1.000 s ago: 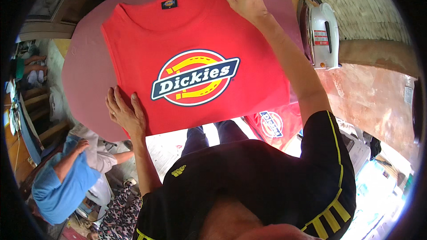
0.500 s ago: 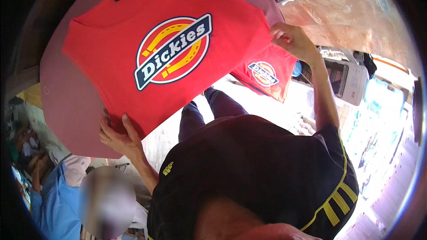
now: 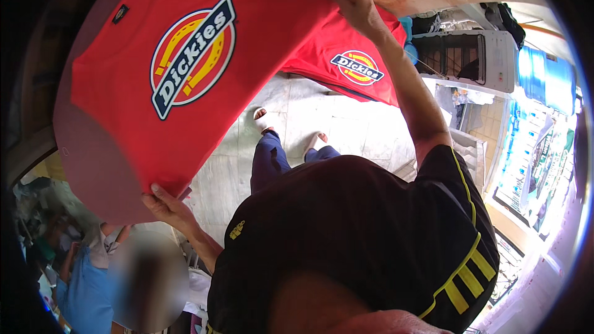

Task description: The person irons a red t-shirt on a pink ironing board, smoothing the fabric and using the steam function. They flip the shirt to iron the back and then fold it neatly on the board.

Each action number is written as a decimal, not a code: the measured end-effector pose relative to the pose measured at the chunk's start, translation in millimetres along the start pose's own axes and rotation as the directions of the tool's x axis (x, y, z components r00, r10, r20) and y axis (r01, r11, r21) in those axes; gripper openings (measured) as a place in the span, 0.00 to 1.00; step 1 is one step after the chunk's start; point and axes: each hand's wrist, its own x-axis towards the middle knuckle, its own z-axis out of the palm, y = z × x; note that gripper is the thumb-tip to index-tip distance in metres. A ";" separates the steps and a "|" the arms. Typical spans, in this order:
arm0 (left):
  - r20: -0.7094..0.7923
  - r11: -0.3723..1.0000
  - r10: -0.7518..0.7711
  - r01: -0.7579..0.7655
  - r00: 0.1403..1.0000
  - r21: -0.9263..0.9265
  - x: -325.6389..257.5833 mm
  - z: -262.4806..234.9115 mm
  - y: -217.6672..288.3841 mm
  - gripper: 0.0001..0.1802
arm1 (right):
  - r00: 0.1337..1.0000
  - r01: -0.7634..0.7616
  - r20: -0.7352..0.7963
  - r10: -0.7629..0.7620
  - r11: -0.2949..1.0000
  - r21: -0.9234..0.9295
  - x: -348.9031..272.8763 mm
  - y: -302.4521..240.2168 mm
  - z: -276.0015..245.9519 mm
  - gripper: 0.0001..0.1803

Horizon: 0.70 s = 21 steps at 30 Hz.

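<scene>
- Red T-shirt [image 3: 185, 68] with a round chest logo lies spread flat on a mauve padded board [image 3: 93, 167].
- Left hand [image 3: 166, 205] pinches the shirt's lower edge, fingers closed on the cloth.
- Right hand [image 3: 354, 1] grips the far hem.
- Beyond, a second red shirt [image 3: 352, 65] hangs below the board, over the pale tiled floor [image 3: 334, 124].

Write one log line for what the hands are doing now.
left hand: grips red cotton T-shirt bottom edge | right hand: grips its side
</scene>
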 end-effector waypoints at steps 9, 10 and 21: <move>-0.010 0.982 0.183 -0.183 0.983 -0.043 -17.3 -42.8 30.7 0.14 | 0.889 -0.395 0.075 0.452 0.673 0.626 -156.2 -45.7 -140.2 0.06; 0.043 0.980 0.191 -0.189 0.981 -0.058 -25.7 -44.8 47.0 0.13 | 0.875 -0.390 0.067 0.479 0.615 0.685 -185.2 -46.0 -163.6 0.06; 0.627 0.878 0.109 0.221 0.772 -0.425 -47.4 51.5 121.9 0.13 | 0.735 -0.328 -0.165 0.658 0.557 0.763 -341.3 -69.0 -325.5 0.15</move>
